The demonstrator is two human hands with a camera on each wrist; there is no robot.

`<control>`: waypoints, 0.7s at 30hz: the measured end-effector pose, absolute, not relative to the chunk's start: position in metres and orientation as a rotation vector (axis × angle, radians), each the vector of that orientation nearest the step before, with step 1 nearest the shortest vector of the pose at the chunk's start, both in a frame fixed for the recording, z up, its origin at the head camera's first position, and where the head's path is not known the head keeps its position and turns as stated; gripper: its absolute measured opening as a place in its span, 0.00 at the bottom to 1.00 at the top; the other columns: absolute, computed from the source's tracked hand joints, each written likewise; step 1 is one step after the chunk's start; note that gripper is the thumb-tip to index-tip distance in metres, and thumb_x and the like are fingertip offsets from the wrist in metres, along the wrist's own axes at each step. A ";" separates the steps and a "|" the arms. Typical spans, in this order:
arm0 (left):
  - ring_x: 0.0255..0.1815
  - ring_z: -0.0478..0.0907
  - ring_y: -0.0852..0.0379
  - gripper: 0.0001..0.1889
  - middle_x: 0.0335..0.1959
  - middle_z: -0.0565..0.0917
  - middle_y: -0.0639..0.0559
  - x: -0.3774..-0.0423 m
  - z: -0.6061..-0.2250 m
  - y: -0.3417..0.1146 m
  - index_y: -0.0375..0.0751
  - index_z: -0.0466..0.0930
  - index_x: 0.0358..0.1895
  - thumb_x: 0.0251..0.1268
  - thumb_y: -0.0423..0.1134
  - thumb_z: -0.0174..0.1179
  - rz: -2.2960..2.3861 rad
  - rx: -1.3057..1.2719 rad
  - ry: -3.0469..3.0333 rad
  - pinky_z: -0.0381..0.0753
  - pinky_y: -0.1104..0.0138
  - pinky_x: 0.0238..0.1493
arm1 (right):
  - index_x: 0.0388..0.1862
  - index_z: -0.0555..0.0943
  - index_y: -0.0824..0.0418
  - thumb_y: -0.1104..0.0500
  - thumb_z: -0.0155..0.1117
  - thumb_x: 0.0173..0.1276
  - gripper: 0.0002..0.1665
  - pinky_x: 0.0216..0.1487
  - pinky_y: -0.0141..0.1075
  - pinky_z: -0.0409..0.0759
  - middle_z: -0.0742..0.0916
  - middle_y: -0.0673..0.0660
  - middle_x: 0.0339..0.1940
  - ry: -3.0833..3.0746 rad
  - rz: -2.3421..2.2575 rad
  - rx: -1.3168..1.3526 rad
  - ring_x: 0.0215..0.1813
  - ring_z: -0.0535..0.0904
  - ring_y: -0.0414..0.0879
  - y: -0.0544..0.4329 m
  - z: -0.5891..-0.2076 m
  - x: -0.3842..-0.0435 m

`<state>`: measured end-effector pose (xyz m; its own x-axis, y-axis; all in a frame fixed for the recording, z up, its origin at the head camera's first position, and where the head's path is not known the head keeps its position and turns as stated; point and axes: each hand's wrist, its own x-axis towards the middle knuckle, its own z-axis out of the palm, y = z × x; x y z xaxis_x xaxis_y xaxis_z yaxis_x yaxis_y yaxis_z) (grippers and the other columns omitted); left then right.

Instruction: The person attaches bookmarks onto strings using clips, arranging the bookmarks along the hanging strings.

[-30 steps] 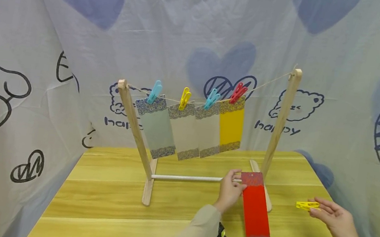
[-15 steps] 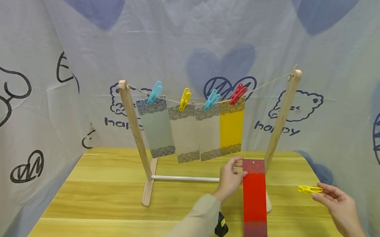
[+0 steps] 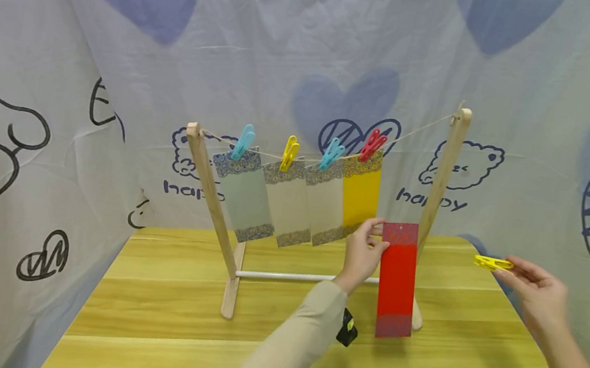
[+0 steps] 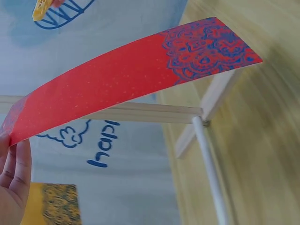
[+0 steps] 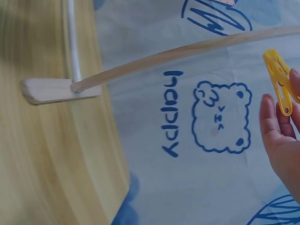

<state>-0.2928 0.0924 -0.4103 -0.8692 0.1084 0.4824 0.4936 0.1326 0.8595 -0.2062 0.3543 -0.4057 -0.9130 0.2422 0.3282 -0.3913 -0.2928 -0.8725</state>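
Note:
My left hand (image 3: 361,256) pinches a red card (image 3: 397,278) with blue patterned ends near its upper left edge. The card hangs upright in front of the rack's right post, and a small hole shows near its top. To the right, my right hand (image 3: 540,297) holds a yellow clothespin (image 3: 493,263) between thumb and fingers, its tip pointing left. Behind the left hand, a yellow card (image 3: 360,196) hangs from the string (image 3: 422,128) by a red clothespin (image 3: 373,146). In the left wrist view, the red card (image 4: 108,77) stretches out from the fingertips.
Further left on the string hang a pale green card (image 3: 244,199) and two whitish cards (image 3: 289,205), held by blue and yellow clothespins (image 3: 289,153). The wooden rack's right post (image 3: 446,173) rises behind the red card. A white rod (image 3: 288,276) joins its feet above the wooden table (image 3: 168,341).
Both hands have risen, the left lifting the red card higher and more upright, the right raising the yellow clothespin. The hanging cards stay in place.

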 end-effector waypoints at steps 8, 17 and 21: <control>0.26 0.77 0.61 0.21 0.38 0.81 0.44 -0.296 -0.385 0.095 0.39 0.72 0.53 0.54 0.25 0.59 -1.752 -0.648 -2.084 0.76 0.77 0.24 | 0.40 0.80 0.69 0.83 0.55 0.53 0.19 0.38 0.31 0.78 0.84 0.58 0.36 -1.392 2.340 0.274 0.37 0.82 0.45 0.352 -0.385 -0.213; 0.28 0.79 0.56 0.20 0.37 0.81 0.44 -0.301 -0.369 0.093 0.39 0.73 0.52 0.53 0.25 0.60 -1.760 -0.581 -2.060 0.76 0.77 0.26 | 0.44 0.79 0.71 0.80 0.59 0.51 0.19 0.38 0.30 0.78 0.84 0.56 0.40 -1.473 2.247 0.273 0.38 0.82 0.44 0.347 -0.360 -0.225; 0.28 0.79 0.56 0.21 0.38 0.81 0.44 -0.303 -0.362 0.095 0.40 0.73 0.52 0.53 0.25 0.60 -1.765 -0.568 -2.057 0.76 0.77 0.25 | 0.43 0.80 0.69 0.79 0.61 0.50 0.20 0.37 0.29 0.78 0.84 0.54 0.41 -1.517 2.175 0.263 0.37 0.81 0.42 0.344 -0.348 -0.231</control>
<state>-0.3025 0.0947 -0.3618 -0.8504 0.0627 0.5224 0.5259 0.1342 0.8399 -0.2306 0.3442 -0.3477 -0.8700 0.2684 0.4136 -0.4808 -0.2761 -0.8322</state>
